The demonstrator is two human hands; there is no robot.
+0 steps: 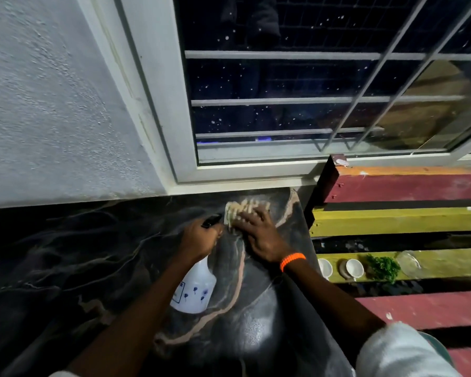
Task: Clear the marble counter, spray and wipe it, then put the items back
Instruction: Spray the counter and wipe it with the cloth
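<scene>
The dark marble counter with pale veins fills the lower left. My left hand grips the black trigger head of a white spray bottle, whose body hangs tilted below my wrist over the marble. My right hand, with an orange band on the wrist, presses flat on a pale yellowish cloth at the counter's far right corner, just under the window frame. My fingers cover the cloth's near part.
A slatted bench of red and yellow planks stands right of the counter. On a yellow plank lie two white cups, a green plant sprig and a glass dish. A barred window and a rough white wall stand behind.
</scene>
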